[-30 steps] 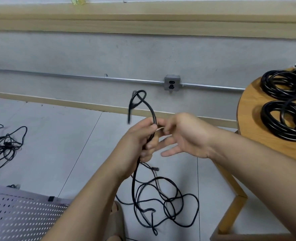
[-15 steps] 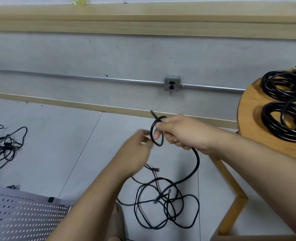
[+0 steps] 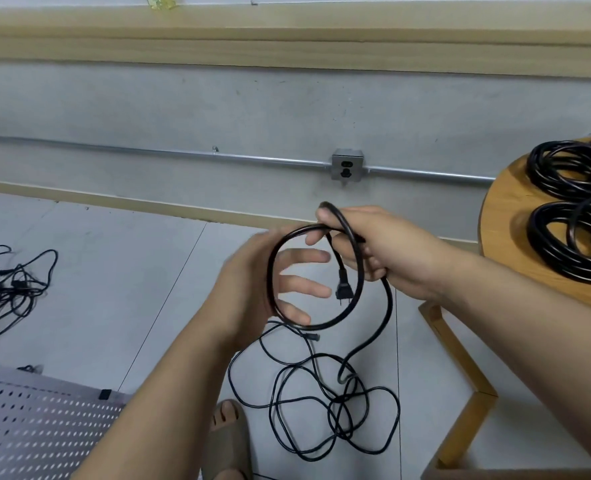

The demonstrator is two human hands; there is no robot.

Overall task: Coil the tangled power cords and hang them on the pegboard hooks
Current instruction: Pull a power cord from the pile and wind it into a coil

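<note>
My right hand (image 3: 373, 247) grips a black power cord (image 3: 273, 282) at the top of one round loop, and the plug (image 3: 342, 289) dangles inside that loop. My left hand (image 3: 270, 282) is behind the loop with straight, spread fingers reaching through it. The rest of this cord drops to a loose tangle (image 3: 325, 410) on the floor. A second tangled cord pile (image 3: 6, 292) lies on the floor at the left. The white pegboard (image 3: 34, 427) shows at the bottom left.
A round wooden table (image 3: 505, 216) at the right carries coiled black cords (image 3: 571, 216). Its wooden leg frame (image 3: 460, 386) stands beside the floor tangle. A wall outlet (image 3: 347, 165) sits on a metal conduit. My sandalled foot (image 3: 228, 441) is near the tangle.
The small loop at my right hand has grown into a wide loop. My left hand let go of the cord and opened inside the loop. More cord has lifted off the floor.
</note>
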